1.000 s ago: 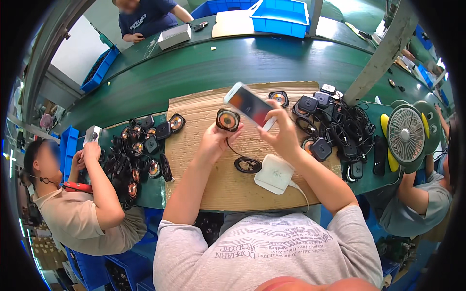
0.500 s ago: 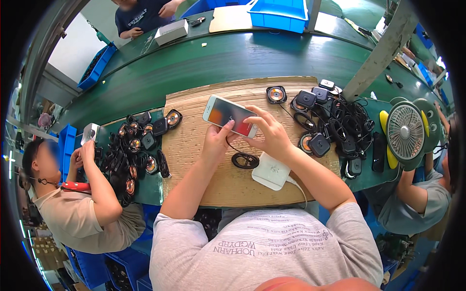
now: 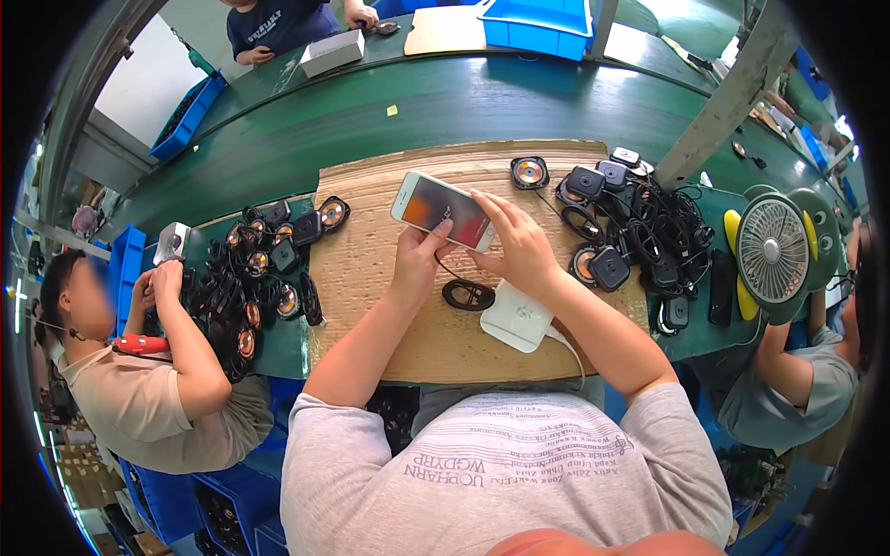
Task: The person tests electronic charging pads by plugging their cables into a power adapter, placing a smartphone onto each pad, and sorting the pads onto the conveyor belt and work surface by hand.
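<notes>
A white-framed smartphone with its screen lit sits tilted above the cardboard sheet. Its lower left side is in my left hand, the thumb lying on the screen. My right hand grips the phone's right end, fingers along the upper edge and thumb below. From behind the phone a black cable runs down to a small coil; what it joins to is hidden. Close under my right wrist lies a white square adapter box with a white cord.
Cardboard covers the bench before me. Heaps of black-cabled round coil pads and square ones flank it. A green fan stands at right. A green conveyor belt runs beyond, with a blue bin. Co-workers sit left and right.
My right fingers have moved off the screen to the phone's upper edge. The phone has shifted slightly up. Across the belt, a person's hand now reaches to a dark object.
</notes>
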The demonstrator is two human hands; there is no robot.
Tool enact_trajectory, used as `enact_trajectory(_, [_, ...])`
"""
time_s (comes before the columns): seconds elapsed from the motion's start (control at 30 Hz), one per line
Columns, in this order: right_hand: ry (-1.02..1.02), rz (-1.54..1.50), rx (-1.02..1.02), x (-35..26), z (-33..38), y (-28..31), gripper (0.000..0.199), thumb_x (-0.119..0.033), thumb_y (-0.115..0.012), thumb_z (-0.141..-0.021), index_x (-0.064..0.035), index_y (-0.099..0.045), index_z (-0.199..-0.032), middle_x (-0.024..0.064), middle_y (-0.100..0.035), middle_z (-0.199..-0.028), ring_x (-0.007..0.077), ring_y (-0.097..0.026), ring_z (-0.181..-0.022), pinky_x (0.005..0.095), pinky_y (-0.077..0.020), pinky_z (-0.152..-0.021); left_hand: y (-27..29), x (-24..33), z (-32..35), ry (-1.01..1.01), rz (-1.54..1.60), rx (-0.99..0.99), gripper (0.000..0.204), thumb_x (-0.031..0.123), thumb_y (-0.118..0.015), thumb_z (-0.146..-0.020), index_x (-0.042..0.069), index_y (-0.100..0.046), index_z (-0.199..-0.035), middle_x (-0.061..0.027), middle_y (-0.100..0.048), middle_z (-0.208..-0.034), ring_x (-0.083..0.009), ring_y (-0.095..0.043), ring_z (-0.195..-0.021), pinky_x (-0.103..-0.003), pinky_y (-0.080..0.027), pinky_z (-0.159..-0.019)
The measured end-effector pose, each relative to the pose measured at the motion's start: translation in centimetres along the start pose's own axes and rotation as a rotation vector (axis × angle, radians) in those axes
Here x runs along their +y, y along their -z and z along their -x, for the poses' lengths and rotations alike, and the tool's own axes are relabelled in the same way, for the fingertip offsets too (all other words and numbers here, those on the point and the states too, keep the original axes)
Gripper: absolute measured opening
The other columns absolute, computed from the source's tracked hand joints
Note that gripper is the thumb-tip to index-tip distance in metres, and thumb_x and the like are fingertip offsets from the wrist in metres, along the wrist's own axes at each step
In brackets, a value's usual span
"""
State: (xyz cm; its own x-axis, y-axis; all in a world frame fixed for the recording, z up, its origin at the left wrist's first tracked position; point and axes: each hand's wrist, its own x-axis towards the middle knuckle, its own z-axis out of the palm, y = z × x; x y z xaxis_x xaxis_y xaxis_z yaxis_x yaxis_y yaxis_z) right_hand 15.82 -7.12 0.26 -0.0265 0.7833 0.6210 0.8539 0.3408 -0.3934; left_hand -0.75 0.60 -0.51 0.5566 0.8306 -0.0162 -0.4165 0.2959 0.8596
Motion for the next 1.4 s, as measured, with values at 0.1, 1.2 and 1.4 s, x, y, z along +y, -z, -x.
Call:
enact_trajectory(0.1, [-0.021, -0.006, -0.004, -0.10, -0.10, 0.12, 0.083, -0.016, -0.074, -0.065, -0.0096, -0.039, -0.139, 0.0104, -0.052, -0.129, 0.0267, -0.058, -0.105, 0.0358, -0.0477, -0.088, -0.05, -0.16, -0.07, -0.006, 0.010, 0.015, 0.021, 0.006, -0.057, -0.092, -0.003, -0.057, -0.112, -0.0123, -0.064, -0.105, -0.0193, -0.065, -0.093, -0.025, -0.055, -0.081])
enact_trajectory(1.2, [-0.029, 0.076, -0.021, -0.08, 0.14, 0.09, 0.082, -0.025, -0.075, -0.066, -0.0087, -0.040, -0.139, 0.0106, -0.056, -0.118, 0.0248, -0.060, -0.097, 0.0352, -0.0474, -0.086, 0.44, -0.45, 0.07, 0.018, -0.008, 0.014, 0.024, 0.003, -0.055, -0.092, -0.001, -0.054, -0.116, -0.0118, -0.062, -0.110, -0.0194, -0.063, -0.099, -0.027, -0.054, -0.085])
enact_trajectory(1.4, [-0.026, 0.055, -0.028, 0.11, 0.31, 0.08, 0.082, -0.024, -0.076, -0.066, -0.0097, -0.041, -0.139, 0.0105, -0.057, -0.117, 0.0255, -0.060, -0.095, 0.0350, -0.0480, -0.084, 0.41, -0.42, 0.06, 0.016, 0.042, 0.006, 0.024, 0.002, -0.054, -0.092, -0.002, -0.054, -0.115, -0.0115, -0.062, -0.110, -0.0187, -0.064, -0.097, -0.026, -0.054, -0.084])
